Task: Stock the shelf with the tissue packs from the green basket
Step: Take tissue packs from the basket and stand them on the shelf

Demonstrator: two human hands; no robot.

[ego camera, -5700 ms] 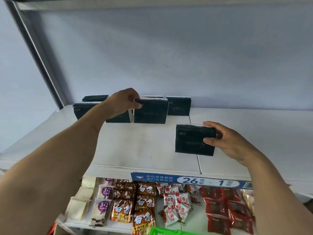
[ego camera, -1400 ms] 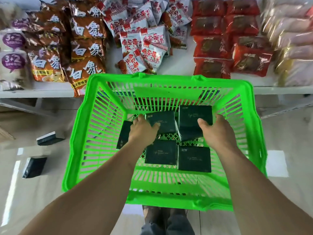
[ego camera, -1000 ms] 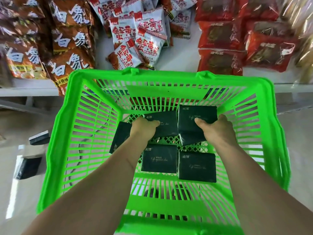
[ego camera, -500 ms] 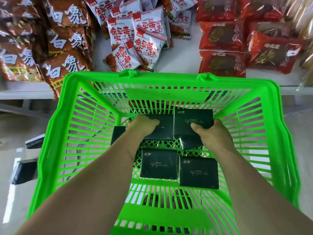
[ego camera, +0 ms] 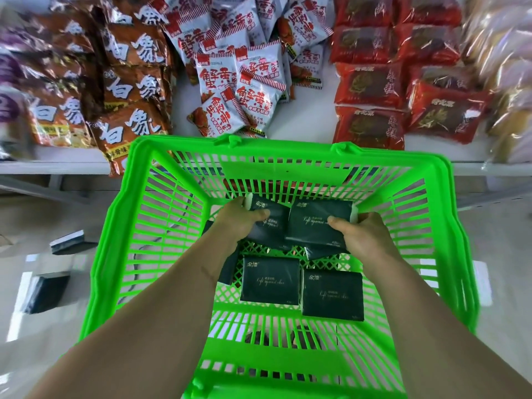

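Both hands are reaching down into the bright green slatted plastic basket point(ego camera: 121, 226), which is sitting on the floor in front of a low white shelf point(ego camera: 184, 90). The left hand point(ego camera: 241, 218) is gripping a dark, nearly black, soft rectangular tissue pack with pale script lettering point(ego camera: 272, 218), thumb lying across its face and fingers curling round its far white end; this pack is tilting, raised off the basket floor. The right hand point(ego camera: 361, 236) is gripping a second dark tissue pack point(ego camera: 313, 223) in the same way, thumb on top and fingers wrapping its right end; the two held packs are sitting side by side and appear to be touching. Nearer the camera, two more dark tissue packs are lying flat on the basket's mesh floor: one on the left point(ego camera: 270, 279) and one on the right point(ego camera: 332, 296), just beside each other. A further dark pack point(ego camera: 230, 269) is showing partly under the left forearm. Outside the basket, on the pale floor point(ego camera: 37, 355) to the left, two dark packs are lying apart: one farther away point(ego camera: 67, 242), one nearer point(ego camera: 46, 292). The shelf is carrying brown noodle packets point(ego camera: 126, 90), white-and-red snack packets point(ego camera: 244, 87) and red wrapped cakes point(ego camera: 371, 84); the view is blurring toward the edges.
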